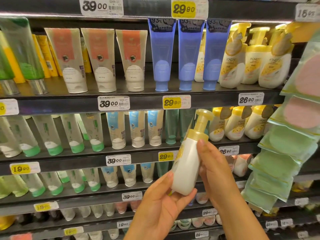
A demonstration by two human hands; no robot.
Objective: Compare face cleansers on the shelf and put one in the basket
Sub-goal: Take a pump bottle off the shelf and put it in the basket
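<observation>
Both hands on one white pump bottle (pixel 187 163) with gold cap, tilted, held in front of the shelf (pixel 149 101): left hand (pixel 161 201) fingers curled under its base, right hand (pixel 212 168) fingers wrapped round its side, thumb near the collar

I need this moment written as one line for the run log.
step: comparing | held: pump bottle | left hand: holds base | right hand: holds side | place: before shelf | basket: not in view
</observation>
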